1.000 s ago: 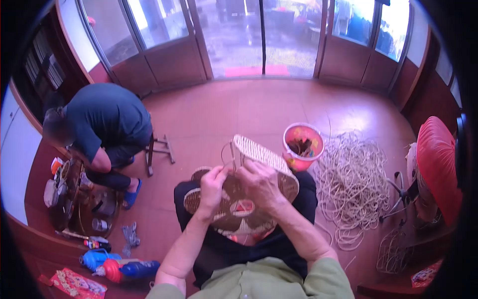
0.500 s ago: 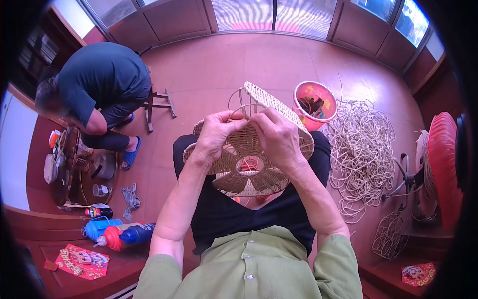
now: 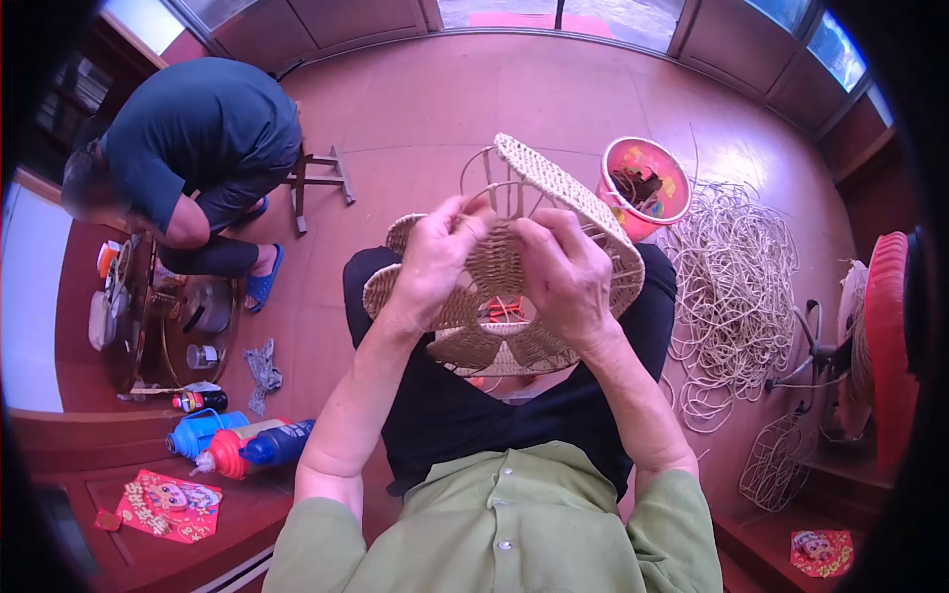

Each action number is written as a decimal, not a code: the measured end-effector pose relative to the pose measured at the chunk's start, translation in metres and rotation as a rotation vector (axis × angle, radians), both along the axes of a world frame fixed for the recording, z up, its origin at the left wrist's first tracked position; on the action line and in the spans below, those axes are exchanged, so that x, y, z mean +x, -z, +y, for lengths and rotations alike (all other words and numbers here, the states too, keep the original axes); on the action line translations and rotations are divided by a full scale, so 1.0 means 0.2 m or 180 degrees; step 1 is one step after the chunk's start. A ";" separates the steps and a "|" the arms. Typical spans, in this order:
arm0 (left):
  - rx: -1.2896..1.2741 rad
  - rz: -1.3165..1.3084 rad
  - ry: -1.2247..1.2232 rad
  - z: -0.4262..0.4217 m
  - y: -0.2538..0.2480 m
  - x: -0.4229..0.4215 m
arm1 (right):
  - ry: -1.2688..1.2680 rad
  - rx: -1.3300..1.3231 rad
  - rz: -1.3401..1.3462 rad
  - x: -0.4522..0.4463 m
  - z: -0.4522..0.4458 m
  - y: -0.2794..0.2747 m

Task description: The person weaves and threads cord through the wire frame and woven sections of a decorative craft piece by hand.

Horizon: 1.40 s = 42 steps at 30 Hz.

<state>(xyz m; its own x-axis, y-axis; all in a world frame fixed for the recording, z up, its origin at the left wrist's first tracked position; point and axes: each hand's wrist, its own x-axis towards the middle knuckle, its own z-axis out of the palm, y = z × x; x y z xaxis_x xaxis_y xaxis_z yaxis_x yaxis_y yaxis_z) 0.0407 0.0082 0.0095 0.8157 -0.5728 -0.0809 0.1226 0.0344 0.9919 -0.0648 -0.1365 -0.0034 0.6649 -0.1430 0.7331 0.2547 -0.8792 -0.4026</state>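
A pale woven cord basket (image 3: 494, 262) on a wire frame rests between my knees, with petal-shaped panels around a round central opening. Part of its wire frame is bare at the top. My left hand (image 3: 440, 252) is closed in a pinch above the left panels, its fingertips slightly blurred. Beside the tall right-hand panel, my right hand (image 3: 565, 272) is closed, with thumb and fingers drawn together. Any strand between either hand's fingers is too small to make out. Red-handled pliers (image 3: 504, 308) appear through the central opening.
A heap of loose cord (image 3: 736, 296) lies on the floor at right, next to a red bucket (image 3: 647, 188) holding scraps. A bent-over person (image 3: 203, 148) sits at left by a small round table (image 3: 232, 341). Thermos flasks (image 3: 237, 445) and a red fan-like object (image 3: 888, 346) flank me.
My hands have moved apart from their near-touching position, and my right hand has shifted slightly right and down. The view has tilted a little downward.
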 end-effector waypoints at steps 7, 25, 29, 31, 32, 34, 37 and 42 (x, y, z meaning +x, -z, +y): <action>0.0539 -0.1102 -0.0120 0.10 -0.06 0.11 | 0.0214 -0.0756 0.0116 0.05 0.05 0.01; 0.0835 -0.1831 -0.0512 0.10 0.07 0.06 | 0.0414 0.0165 -0.0248 -0.15 -0.18 0.09; 0.1213 -0.2261 -0.0687 0.07 0.05 0.05 | 0.0559 -0.0584 -0.0197 -0.08 -0.13 0.08; 0.1255 -0.2318 -0.0731 0.07 0.06 0.05 | 0.0715 -0.0882 -0.0069 -0.07 -0.12 0.13; 0.1277 -0.2377 -0.0778 0.06 0.07 0.05 | 0.0701 -0.0872 -0.0051 -0.06 -0.13 0.14; 0.1404 -0.2337 -0.0758 0.07 0.09 0.04 | 0.0513 -0.0557 -0.0065 -0.08 -0.12 0.17; 0.1492 -0.2326 -0.0757 0.07 0.09 0.07 | 0.0422 -0.0520 -0.0019 -0.05 -0.11 0.20; 0.0891 -0.1475 -0.0181 0.11 0.14 0.19 | 0.0476 -0.0422 0.0031 -0.03 -0.09 0.16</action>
